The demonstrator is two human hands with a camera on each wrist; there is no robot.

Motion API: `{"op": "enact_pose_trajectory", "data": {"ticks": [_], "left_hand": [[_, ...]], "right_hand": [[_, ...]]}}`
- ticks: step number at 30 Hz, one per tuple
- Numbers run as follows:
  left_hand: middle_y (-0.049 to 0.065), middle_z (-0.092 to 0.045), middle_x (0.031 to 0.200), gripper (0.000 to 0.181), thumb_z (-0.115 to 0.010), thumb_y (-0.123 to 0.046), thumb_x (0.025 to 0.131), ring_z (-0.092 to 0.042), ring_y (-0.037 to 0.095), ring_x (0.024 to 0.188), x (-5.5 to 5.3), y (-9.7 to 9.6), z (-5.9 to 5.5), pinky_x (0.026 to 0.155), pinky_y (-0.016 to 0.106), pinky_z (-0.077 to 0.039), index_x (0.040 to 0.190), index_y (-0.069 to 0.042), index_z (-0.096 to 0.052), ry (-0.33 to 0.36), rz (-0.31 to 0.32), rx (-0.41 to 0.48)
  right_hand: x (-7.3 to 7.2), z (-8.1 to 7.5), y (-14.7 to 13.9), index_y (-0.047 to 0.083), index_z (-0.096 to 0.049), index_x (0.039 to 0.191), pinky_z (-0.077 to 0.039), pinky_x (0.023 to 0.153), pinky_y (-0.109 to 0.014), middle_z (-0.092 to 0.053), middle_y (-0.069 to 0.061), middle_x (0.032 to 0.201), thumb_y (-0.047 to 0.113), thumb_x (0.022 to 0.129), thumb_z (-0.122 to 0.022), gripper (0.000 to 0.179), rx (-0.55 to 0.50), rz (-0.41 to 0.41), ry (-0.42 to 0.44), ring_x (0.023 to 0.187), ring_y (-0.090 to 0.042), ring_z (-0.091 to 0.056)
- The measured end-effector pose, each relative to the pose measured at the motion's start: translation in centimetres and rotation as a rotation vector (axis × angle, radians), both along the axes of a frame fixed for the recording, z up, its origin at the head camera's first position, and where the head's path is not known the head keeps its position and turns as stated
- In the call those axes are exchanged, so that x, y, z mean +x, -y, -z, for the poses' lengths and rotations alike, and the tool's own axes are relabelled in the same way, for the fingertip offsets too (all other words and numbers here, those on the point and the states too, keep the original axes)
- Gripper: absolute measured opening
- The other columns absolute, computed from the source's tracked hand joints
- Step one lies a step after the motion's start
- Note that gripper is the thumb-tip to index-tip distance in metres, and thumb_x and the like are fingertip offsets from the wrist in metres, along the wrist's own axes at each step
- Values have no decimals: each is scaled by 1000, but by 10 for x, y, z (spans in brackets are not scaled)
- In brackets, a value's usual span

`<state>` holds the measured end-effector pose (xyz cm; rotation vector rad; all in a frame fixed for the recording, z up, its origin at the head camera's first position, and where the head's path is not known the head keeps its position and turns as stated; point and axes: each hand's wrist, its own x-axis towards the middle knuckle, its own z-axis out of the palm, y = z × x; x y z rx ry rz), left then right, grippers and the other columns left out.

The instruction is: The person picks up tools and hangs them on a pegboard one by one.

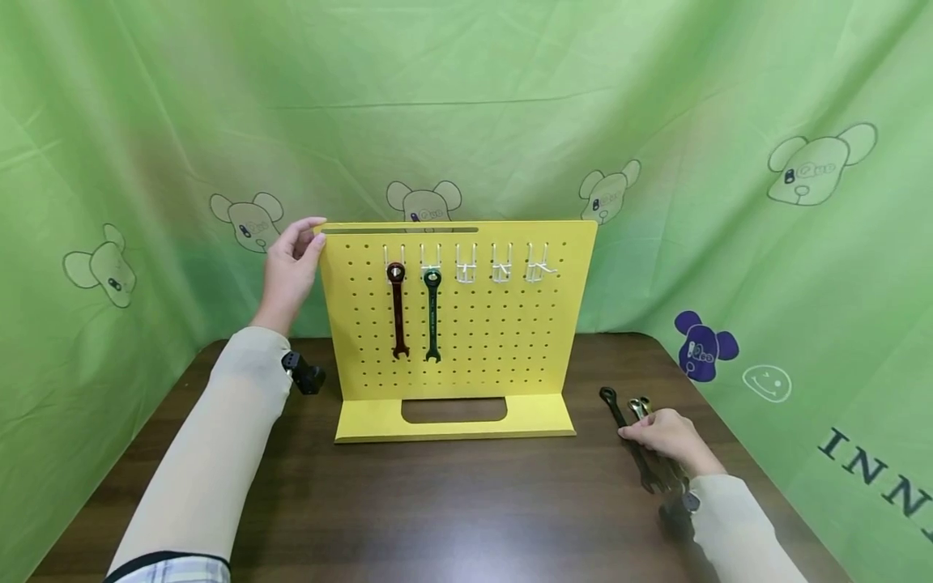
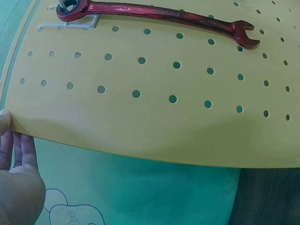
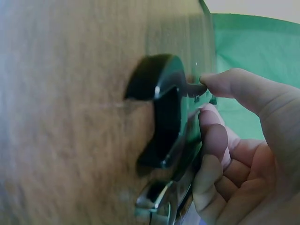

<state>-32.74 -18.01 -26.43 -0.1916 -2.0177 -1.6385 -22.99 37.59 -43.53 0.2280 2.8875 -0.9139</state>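
My left hand [image 1: 287,274] grips the upper left corner of a yellow pegboard [image 1: 496,344], thumb in front and fingers behind. On the board's hooks hang a red combination wrench [image 1: 398,320] and, to its right, a dark green one [image 1: 433,320]. At the table's right side my right hand [image 1: 674,441] pinches a black combination wrench [image 1: 611,400] between thumb and fingers. Its open end [image 3: 171,75] points toward the camera in the right wrist view. Shiny silver wrenches [image 1: 636,406] lie right beside it, partly hidden under the hand.
Three white wire hooks [image 1: 501,271] on the board's right half hold nothing. The board's yellow base [image 1: 368,417], with a cut-out slot, stands on the brown wooden table [image 1: 437,502]. A green curtain [image 1: 481,105] printed with bear heads surrounds the table.
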Motion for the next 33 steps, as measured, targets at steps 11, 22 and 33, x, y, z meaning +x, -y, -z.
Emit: {"op": "enact_pose_trajectory", "data": {"ticks": [11, 22, 33], "left_hand": [[3, -61, 108, 29, -58, -18, 103, -55, 12, 93, 0, -1, -1, 82, 26, -46, 131, -13, -64, -4, -3, 9], [2, -61, 107, 29, -58, -17, 103, -55, 11, 93, -1, 0, 0, 81, 25, -45, 131, -13, -64, -14, -7, 15], [2, -61, 108, 29, -58, -18, 103, -55, 12, 93, 0, 0, 0, 82, 26, -46, 131, -13, -64, -2, -11, 11]], "right_hand": [[-1, 4, -1, 8, -72, 77, -44, 54, -30, -55, 4, 64, 36, 82, -78, 29, -36, 7, 10, 61, -14, -52], [-1, 2, -1, -3, -74, 97, -44, 54, -31, -56, 3, 65, 26, 87, -76, 31, -90, -21, -1, 58, -12, -50], [1, -2, 1, -6, -72, 101, -48, 57, -33, -56, 2, 67, 24, 92, -73, 31, -77, -51, -4, 60, -14, -52]]}}
